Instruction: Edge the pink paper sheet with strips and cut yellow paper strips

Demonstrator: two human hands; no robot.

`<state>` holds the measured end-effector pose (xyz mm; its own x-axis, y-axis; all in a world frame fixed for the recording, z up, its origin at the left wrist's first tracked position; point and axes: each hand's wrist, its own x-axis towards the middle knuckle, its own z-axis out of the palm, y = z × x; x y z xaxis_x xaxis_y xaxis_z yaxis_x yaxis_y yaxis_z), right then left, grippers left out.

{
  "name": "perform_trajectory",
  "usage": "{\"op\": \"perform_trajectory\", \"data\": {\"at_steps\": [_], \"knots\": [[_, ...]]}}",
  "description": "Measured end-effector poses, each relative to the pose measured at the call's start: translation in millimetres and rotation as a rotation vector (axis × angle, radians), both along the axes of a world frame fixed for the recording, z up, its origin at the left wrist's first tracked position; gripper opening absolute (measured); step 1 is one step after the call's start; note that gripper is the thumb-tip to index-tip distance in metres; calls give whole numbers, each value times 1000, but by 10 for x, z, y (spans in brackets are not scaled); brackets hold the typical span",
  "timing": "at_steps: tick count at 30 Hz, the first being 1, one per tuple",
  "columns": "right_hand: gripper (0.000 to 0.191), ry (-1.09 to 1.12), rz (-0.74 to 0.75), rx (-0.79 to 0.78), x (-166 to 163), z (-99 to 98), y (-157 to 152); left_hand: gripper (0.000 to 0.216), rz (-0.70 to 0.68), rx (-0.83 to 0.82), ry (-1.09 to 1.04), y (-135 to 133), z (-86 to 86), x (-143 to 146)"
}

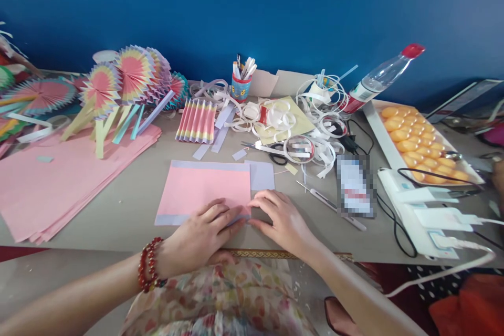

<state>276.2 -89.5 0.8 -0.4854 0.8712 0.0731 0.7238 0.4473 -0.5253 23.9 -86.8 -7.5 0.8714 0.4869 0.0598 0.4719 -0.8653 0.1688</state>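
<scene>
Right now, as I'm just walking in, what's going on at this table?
A person has both bare hands on a pink sheet with lavender bands along two edges. The left hand lies across its near edge; the right hand is at its right edge. Beyond it sits a pleated striped paper, and paper fans are off to the left.

Left hand [199,233] hides part of a bordered sheet [208,184]; pixels mask a phone [356,186], right; 2 forearms [94,289] are cropped, near.

Matt paper sheet [205,184], glossy plastic bottle [381,82]
</scene>
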Motion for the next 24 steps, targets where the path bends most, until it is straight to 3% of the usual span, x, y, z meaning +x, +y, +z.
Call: {"op": "perform_trajectory", "data": {"at_steps": [4, 8, 18, 22, 24], "knots": [[9, 33, -12, 6, -23, -73, 48, 69, -5, -5, 18, 1, 8, 6], [11, 61, -12, -2, -10, -87, 53, 68, -3, -2, 12, 4, 18, 7], [39, -20, 42, -64, 24, 21, 18, 69, -2, -10, -11, -5, -9, 2], [21, 2, 14, -51, 14, 13, 45, 69, 0, -18, 5, 0, -3, 2], [23, -17, -1, -46, 8, 13, 42, 68, -2, -23, 2, 2, -2, 2]]}}
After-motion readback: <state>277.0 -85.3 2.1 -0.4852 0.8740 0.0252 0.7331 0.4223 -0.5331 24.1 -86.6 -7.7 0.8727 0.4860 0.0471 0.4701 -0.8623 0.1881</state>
